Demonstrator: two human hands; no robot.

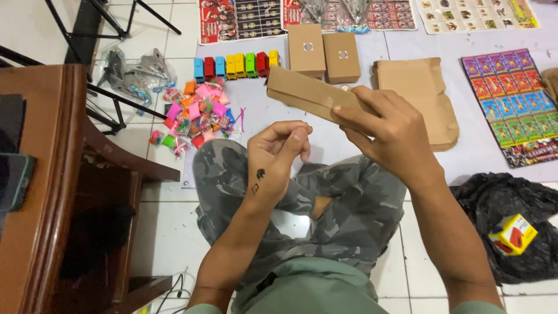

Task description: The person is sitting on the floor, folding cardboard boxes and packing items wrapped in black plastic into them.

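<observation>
My right hand (390,135) grips a flat folded brown cardboard piece (305,93), holding it tilted above my lap. My left hand (278,152) hovers just below it with fingers curled and pinched together; whether something small sits between them I cannot tell. I sit cross-legged in camouflage trousers (349,203) on a white tiled floor. Two closed small brown boxes (322,52) stand beyond the cardboard piece, and a stack of flat cardboard blanks (421,93) lies to their right.
A row of small coloured toy buses (235,65) and a pile of bright small packets (197,116) lie at the left. Printed card sheets (514,99) lie on the right and at the top. A black plastic bag (511,215) holds a yellow box (512,234). A wooden table (43,174) stands at left.
</observation>
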